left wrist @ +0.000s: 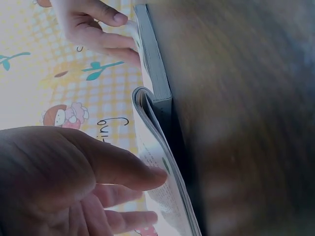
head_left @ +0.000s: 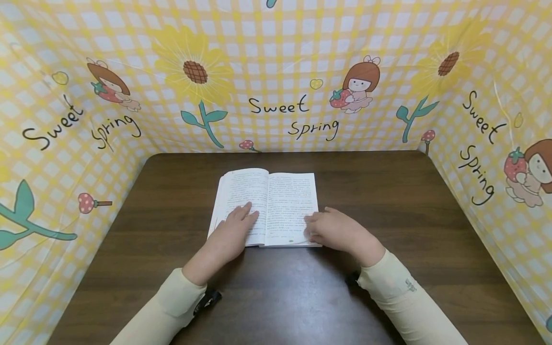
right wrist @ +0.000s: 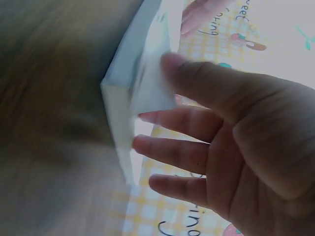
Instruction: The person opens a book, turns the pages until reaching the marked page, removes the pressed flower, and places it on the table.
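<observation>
An open book [head_left: 291, 191] with printed pages lies flat on the table. My left hand [head_left: 235, 227] rests on the lower part of its left page, fingers extended; in the left wrist view its thumb [left wrist: 152, 178] lies on the printed paper. My right hand [head_left: 338, 232] is at the lower right corner of the right page. There, in the right wrist view, a page [right wrist: 155, 81] bends up from the stack, its corner between the thumb [right wrist: 197, 78] and the fingers [right wrist: 182, 152].
The brown wooden table [head_left: 172, 201] surrounds the book. A yellow checked cloth [head_left: 280, 57] with flowers and lettering hangs along the back and both sides. Dark straps show under both sleeve cuffs [head_left: 178, 292].
</observation>
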Motion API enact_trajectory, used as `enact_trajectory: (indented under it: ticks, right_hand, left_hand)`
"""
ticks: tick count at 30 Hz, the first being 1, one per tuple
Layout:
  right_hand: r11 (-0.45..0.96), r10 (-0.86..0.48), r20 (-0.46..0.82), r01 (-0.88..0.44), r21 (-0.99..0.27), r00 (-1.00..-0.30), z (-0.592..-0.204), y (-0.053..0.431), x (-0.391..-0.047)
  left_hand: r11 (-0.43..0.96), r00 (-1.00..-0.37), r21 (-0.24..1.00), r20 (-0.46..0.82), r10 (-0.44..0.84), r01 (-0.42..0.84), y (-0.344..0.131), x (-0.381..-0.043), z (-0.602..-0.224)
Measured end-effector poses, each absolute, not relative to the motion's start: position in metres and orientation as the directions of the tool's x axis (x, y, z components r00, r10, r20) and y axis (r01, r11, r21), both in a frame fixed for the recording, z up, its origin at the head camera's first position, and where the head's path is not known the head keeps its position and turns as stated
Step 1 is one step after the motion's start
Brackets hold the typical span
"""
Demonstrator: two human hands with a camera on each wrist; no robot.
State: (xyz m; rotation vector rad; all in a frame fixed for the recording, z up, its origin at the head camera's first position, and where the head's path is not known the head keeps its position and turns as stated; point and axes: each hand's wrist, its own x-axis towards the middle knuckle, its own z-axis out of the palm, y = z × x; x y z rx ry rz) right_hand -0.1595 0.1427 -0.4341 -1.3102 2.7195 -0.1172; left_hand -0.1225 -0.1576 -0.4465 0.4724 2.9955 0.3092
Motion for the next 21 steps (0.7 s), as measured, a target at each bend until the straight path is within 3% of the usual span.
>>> enact_trajectory:
  ticks: [3,7,10,16,21]
  right_hand:
    - [0.614,-0.790,-0.074,-0.785,-0.088,-0.609,-0.431,0.141,-0.157]
    - [0.612,-0.791,-0.048,-0.788,-0.060,-0.610,-0.429,0.139,-0.155]
    - [0.583,-0.812,0.028,-0.812,-0.009,-0.583,-0.428,0.140,-0.155]
    - [0.511,-0.853,0.238,-0.838,0.190,-0.465,-0.422,0.141,-0.157]
    - [0.500,-0.856,0.296,-0.822,0.273,-0.423,-0.415,0.141,-0.156]
  left_hand:
    - [0.904,-0.923,0.204,-0.003,0.385,0.377,-0.158,-0.123,-0.446]
    - [0.867,-0.885,0.208,-0.016,0.465,0.452,-0.157,-0.122,-0.445]
    - [0.865,-0.880,0.223,-0.053,0.472,0.450,-0.154,-0.121,-0.446]
    - [0.874,-0.900,0.257,-0.032,0.435,0.413,-0.149,-0.121,-0.447]
    - [0.869,-0.906,0.290,-0.011,0.422,0.401,-0.146,-0.121,-0.448]
